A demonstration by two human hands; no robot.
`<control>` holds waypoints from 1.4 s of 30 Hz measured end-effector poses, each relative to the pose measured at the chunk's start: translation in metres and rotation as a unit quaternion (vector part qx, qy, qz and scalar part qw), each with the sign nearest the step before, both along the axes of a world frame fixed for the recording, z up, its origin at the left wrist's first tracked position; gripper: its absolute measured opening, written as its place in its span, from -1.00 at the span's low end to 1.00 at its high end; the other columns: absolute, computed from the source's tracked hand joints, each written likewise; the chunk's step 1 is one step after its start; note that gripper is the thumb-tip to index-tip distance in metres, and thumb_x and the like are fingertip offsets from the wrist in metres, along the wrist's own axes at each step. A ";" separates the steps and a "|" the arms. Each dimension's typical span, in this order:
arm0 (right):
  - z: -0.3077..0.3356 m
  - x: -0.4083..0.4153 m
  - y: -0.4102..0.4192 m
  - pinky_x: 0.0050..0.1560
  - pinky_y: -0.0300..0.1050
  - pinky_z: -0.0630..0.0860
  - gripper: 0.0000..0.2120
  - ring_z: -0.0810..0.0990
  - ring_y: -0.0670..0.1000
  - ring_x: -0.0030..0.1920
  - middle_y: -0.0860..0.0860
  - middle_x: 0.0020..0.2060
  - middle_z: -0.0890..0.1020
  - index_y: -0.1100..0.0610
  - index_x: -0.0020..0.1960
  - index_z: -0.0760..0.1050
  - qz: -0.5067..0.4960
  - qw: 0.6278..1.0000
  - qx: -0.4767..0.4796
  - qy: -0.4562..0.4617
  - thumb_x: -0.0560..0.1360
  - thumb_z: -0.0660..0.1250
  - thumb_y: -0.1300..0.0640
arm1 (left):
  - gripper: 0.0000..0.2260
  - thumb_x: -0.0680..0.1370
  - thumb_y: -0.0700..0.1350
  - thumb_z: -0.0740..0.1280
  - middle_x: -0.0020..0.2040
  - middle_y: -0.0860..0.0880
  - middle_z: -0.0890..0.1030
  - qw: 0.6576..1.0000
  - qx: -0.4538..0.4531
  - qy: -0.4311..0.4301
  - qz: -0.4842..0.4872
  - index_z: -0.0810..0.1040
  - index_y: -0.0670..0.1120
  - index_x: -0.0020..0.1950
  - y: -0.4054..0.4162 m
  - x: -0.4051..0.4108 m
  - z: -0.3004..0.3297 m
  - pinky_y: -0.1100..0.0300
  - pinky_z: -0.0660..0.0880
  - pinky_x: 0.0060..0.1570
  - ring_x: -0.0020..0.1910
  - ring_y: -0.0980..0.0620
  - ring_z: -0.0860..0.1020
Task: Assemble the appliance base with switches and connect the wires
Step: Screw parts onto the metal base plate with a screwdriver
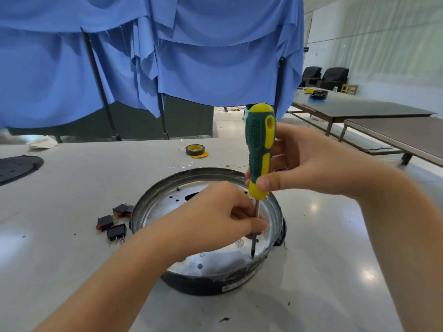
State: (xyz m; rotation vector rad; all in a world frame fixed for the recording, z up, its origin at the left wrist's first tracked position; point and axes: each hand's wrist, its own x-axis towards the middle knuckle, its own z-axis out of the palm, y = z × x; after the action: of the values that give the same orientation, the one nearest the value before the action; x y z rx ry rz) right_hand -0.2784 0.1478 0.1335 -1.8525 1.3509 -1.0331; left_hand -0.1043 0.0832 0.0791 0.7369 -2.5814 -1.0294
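A round metal appliance base (153, 207) with a dark outer rim lies open side up in the middle of the table. A green and yellow screwdriver (260, 144) stands upright over it, its tip on a screw (253, 256) near the base's front right inner edge. My right hand (309, 164) grips the handle. My left hand (223, 216) reaches into the base and pinches the metal shaft low down. Three black rocker switches (112, 224) lie on the table just left of the base.
A roll of black tape with a yellow core (195, 149) lies behind the base. A black round cover (16, 167) sits at the far left table edge. Blue cloth hangs behind the table. Other tables and chairs stand at the right.
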 end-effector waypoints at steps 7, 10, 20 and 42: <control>0.004 -0.008 0.001 -0.13 -0.15 0.62 -0.53 0.71 0.09 -0.07 0.04 -0.11 0.71 0.11 0.13 0.50 -0.036 0.993 -0.060 -0.099 0.26 0.52 0.13 | -0.74 0.48 0.18 0.35 -0.31 0.15 0.65 0.999 -0.043 0.004 -0.010 0.68 0.02 -0.10 -0.002 0.003 0.002 0.36 0.51 -0.33 -0.39 0.22 0.55; 0.007 -0.015 -0.001 -0.18 -0.16 0.62 -0.56 0.71 0.05 -0.12 -0.01 -0.16 0.70 0.12 0.10 0.50 -0.110 0.977 -0.109 -0.149 0.27 0.51 0.06 | -0.70 0.45 0.26 0.33 -0.11 0.22 0.66 0.997 -0.076 -0.031 0.004 0.65 0.11 0.03 -0.010 0.007 0.000 0.29 0.57 -0.02 -0.12 0.32 0.59; -0.056 -0.065 -0.038 -0.29 -0.15 0.60 -0.73 0.65 -0.04 -0.24 0.02 -0.21 0.65 0.09 0.03 0.54 -0.329 0.923 0.091 0.177 0.43 0.44 -0.05 | -0.20 0.38 0.44 0.26 0.54 0.24 0.04 0.956 -0.109 -0.273 0.016 0.04 0.25 0.53 -0.030 0.018 -0.015 0.16 0.16 0.37 0.50 0.16 0.11; -0.080 -0.058 -0.055 -0.25 -0.11 0.54 -0.66 0.62 0.00 -0.26 0.04 -0.27 0.67 0.12 -0.12 0.56 -0.381 0.867 0.099 0.305 0.46 0.33 -0.18 | -0.28 0.44 0.36 0.27 0.52 0.15 0.14 0.960 -0.127 -0.249 0.025 0.16 0.16 0.52 -0.035 0.014 -0.021 0.12 0.19 0.37 0.49 0.11 0.14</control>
State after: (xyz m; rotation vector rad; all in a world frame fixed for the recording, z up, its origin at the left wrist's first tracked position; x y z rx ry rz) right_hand -0.3361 0.0923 0.0530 -1.5446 2.5967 -0.5905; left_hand -0.0904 0.0480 0.0582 1.0982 -3.0098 -0.5235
